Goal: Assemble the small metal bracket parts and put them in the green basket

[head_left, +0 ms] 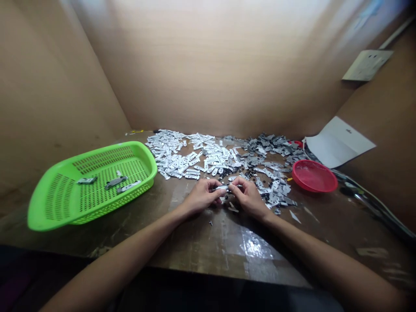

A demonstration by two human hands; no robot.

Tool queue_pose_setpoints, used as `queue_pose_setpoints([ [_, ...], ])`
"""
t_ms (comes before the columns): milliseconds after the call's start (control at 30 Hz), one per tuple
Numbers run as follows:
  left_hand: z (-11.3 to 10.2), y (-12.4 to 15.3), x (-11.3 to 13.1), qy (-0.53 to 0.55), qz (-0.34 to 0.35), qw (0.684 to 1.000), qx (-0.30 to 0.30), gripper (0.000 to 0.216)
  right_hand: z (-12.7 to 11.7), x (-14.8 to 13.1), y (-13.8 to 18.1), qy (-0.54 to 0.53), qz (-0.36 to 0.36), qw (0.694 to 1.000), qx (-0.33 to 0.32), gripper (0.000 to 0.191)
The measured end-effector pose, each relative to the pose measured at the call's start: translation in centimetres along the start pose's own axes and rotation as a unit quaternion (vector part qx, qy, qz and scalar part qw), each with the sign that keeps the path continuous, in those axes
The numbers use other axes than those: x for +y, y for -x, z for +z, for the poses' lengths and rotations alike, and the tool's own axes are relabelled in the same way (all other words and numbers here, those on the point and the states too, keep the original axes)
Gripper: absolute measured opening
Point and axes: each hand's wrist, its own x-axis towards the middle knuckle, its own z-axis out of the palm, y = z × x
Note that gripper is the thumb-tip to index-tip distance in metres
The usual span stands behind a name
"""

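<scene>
Close together over the middle of the table, my left hand [202, 196] and my right hand [247, 197] are both closed on one small metal part [222, 187]. It is slim, silvery and held roughly level between the fingertips, which hide its ends. Below the right hand lies a forked light metal piece [232, 207]. A tiny screw-like piece [210, 223] rests on the table in front. Behind the hands spreads a pile of pale metal plates [214, 158], with small black pieces [248, 174] among them.
A green plastic basket [69, 219] at left holds several metal pieces. Darker metal parts [269, 145] are heaped at the back right, near a red bowl [314, 175]. A white card [339, 143] leans by the right wall, beneath a socket [367, 65]. Cables run along the right.
</scene>
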Motion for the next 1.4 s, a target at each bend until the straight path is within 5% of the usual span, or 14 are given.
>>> queue_pose_setpoints([
  [133,-0.5,-0.6,0.5,0.047,-0.005,0.999,0.026,0.032,-0.7,-0.5,0.0,-0.047,0.029,0.998,-0.018,0.033],
  [233,-2.5,-1.2,1.4,0.177,0.019,0.972,0.152,0.027,-1.2,-0.7,-0.2,-0.045,0.019,0.998,0.026,0.041],
  [367,-7.0,-1.2,3.5,0.367,0.092,0.854,0.358,0.019,-2.5,0.2,-1.3,-0.002,-0.02,0.994,0.11,0.041],
  [467,-10.1,-0.6,5.1,0.439,0.175,0.771,0.426,0.021,-4.3,1.4,-2.7,0.049,-0.052,0.982,0.177,0.039],
  [533,-11.0,-0.3,5.6,0.451,0.216,0.749,0.434,0.033,-5.8,2.1,-3.6,0.098,-0.073,0.97,0.212,0.035],
  [633,-10.2,-0.5,5.2,0.434,0.189,0.79,0.389,0.04,-7.4,2.9,-4.3,0.197,-0.083,0.959,0.187,0.027],
  [800,-5.1,-0.8,3.2,0.306,0.104,0.914,0.244,0.036,-6.7,3.5,-4.4,0.344,-0.141,0.928,0.028,0.024],
  [900,-2.5,-0.5,2.1,0.207,0.074,0.961,0.166,0.039,-6.0,4.2,-4.4,0.404,-0.15,0.902,-0.003,0.031],
  [1100,-1.5,-0.8,0.7,0.12,0.044,0.985,0.115,0.039,-7.3,5.6,-4.8,0.447,-0.06,0.892,0.038,0.045],
  [1400,-1.6,-1.4,0.1,0.104,0.015,0.987,0.119,0.039,-6.1,4.1,-7.1,0.444,-0.11,0.889,-0.002,0.037],
])
